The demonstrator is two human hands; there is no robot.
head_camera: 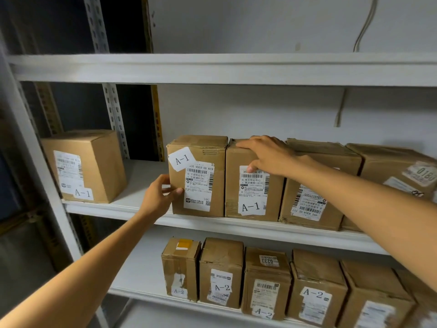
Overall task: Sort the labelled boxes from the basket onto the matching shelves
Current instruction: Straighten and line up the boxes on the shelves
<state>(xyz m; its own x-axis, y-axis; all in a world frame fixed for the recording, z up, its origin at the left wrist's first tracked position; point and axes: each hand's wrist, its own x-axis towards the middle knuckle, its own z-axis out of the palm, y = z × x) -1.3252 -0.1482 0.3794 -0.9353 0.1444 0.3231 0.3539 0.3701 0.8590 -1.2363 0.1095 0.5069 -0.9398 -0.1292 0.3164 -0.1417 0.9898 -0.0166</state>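
Brown cardboard boxes sit on white metal shelves. The middle shelf (236, 227) holds the boxes marked A-1.

One of them, the tilted-label box (197, 176), stands upright near the middle of that shelf. It has a white A-1 tag stuck on crooked near its top left corner. The left hand (158, 197) holds its left side. The grip is clamped on this box: the thumb lies on the front face and the other fingers go round the side edge.

Touching it on the right stands the next box (253, 192), with A-1 written low on its front. The right hand (267, 155) holds that one at the top. Its grip is closed over the top front edge, with the fingers lying on the lid and the thumb pressing the front.

More brown boxes (312, 200) stand in the row to the right, close together. Their tags cannot be read well. Well apart on the left, a lone box (94, 162) stands turned a bit, with A-1 at its bottom corner.

The lower shelf (142, 268) holds a row of A-2 boxes (221, 273), side by side. The top shelf (212, 69) is above the hands. Behind is a pale wall (260, 110), and a thin cord (365, 24) hangs down it at the top right.
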